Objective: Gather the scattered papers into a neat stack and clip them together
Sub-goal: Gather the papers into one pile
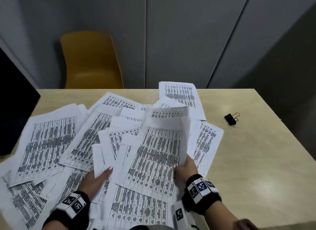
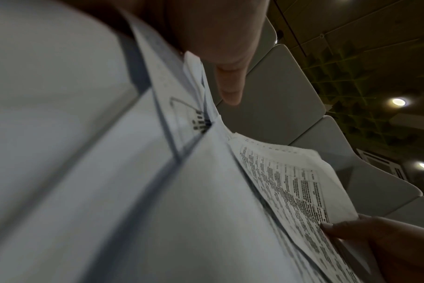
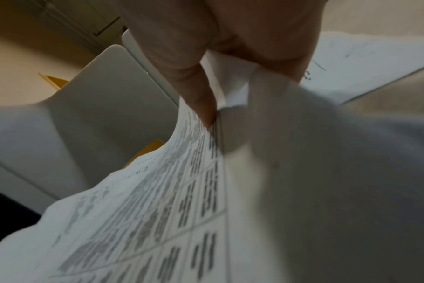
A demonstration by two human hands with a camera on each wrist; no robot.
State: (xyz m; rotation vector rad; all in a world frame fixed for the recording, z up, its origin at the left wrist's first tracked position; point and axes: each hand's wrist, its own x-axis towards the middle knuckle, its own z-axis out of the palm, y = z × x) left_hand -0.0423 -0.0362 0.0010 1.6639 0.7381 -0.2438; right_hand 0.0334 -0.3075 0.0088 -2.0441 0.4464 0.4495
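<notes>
Printed table sheets [image 1: 47,144] lie scattered and overlapping over the left and middle of the beige table [image 1: 256,161]. My right hand [image 1: 186,168] pinches the right edge of a raised bundle of sheets [image 1: 157,152], thumb on top. In the right wrist view the thumb [image 3: 201,95] presses on the printed sheet [image 3: 157,210]. My left hand [image 1: 100,176] holds a few sheets from below, its thumb showing and its fingers hidden under paper. The left wrist view shows that thumb [image 2: 230,84] beside the paper edges [image 2: 196,172]. A black binder clip [image 1: 230,119] lies apart at the right.
A yellow chair [image 1: 92,62] stands behind the table's far edge. A dark flat object [image 1: 15,110] stands at the left edge. One sheet [image 1: 179,94] overhangs the far edge. Grey wall panels [image 1: 171,33] rise behind.
</notes>
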